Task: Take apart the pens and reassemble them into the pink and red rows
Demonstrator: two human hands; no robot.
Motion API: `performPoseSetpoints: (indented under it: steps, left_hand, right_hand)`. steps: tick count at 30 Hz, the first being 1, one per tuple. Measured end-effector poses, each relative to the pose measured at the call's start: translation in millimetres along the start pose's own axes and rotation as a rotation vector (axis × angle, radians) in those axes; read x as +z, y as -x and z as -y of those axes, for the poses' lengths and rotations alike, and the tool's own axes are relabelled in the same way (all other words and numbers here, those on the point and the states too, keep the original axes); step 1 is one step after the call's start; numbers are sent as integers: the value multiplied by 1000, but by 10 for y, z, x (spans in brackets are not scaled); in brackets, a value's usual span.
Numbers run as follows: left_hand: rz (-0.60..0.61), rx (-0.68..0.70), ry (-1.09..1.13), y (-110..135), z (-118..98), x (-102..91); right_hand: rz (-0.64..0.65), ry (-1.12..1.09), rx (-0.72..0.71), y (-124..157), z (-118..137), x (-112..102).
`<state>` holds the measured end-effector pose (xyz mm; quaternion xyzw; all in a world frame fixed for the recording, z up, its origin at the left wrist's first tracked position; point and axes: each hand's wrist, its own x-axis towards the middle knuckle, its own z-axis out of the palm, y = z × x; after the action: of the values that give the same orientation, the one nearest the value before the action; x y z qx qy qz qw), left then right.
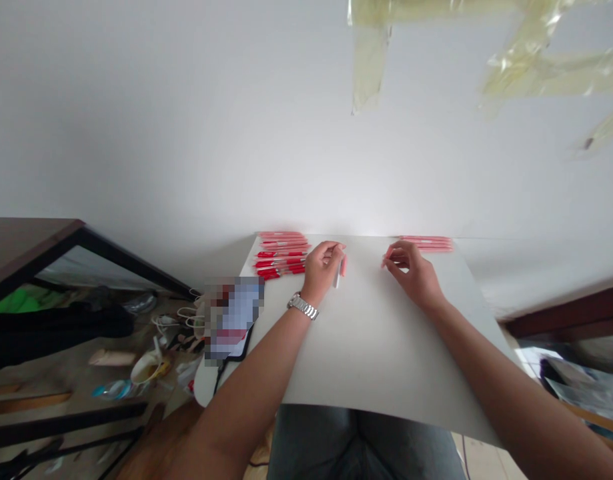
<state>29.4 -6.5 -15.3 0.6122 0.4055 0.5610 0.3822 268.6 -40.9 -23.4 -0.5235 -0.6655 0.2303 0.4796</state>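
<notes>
"Gripping anything, are we?"

"Yep, our left hand (pixel 325 268) looks closed on a pink-and-white piece (pixel 343 267), and our right hand (pixel 409 265) pinches a small pink bit (pixel 387 253)."

"What's around us?"

"Red pens (pixel 281 264) beside our left, pink pens (pixel 283 237) toward both back corners of the table (pixel 376 353)."

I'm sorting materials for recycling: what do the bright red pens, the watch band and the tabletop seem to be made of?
Bright red pens: probably glossy plastic, given their saturated colour and pale highlights.
Watch band: likely polished metal, judging by its silvery, shiny links.
Tabletop: smooth, white and fairly matte, with no grain showing; perhaps laminate or painted board, I can't tell which.
</notes>
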Motion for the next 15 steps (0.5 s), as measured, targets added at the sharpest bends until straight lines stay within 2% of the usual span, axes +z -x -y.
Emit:
performPoseSetpoints:
  steps: [4,9,11,14,15]
  left_hand:
    - [-3,-4,3,-6,8,1]
    - [3,-6,10,-11,2,2]
    - [-1,-9,5,-7,-15,1]
    - [1,-18,-9,1,-39,-2]
    - [0,-21,-14,3,-43,-3]
  right_hand:
    - [-155,-64,-75,11,57,0]
    - [-160,-67,-84,8,33,9]
    - [-120,-53,-91,2,-9,13]
    - [17,-10,-72,-1,-56,15]
    - [18,-13,-70,0,-60,15]
